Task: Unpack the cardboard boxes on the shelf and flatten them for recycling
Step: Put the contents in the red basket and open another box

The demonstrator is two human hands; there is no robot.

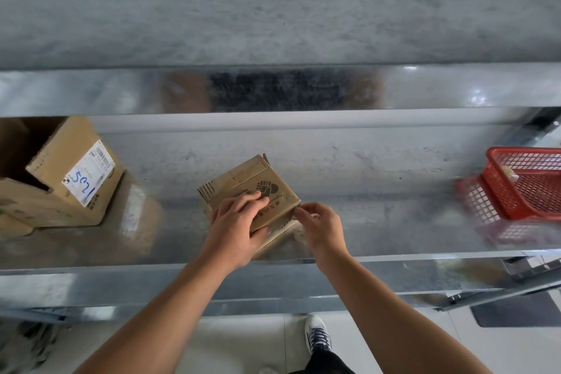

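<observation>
A small brown cardboard box (243,184) with a black fist logo sits on the shiny metal shelf (394,222), near its front edge. My left hand (235,229) lies on the box's near top, fingers curled over it and thumb against its near side. At the box's right front corner, my right hand (318,226) pinches what looks like a strip of tape. A larger brown box (69,179) with a white shipping label stands tilted at the shelf's left end, its top open.
A red plastic mesh basket (522,185) sits at the shelf's right end. An upper metal shelf (273,88) runs across above. Below the shelf edge are a pale tiled floor, my shoe (317,334) and a dark mat (516,310).
</observation>
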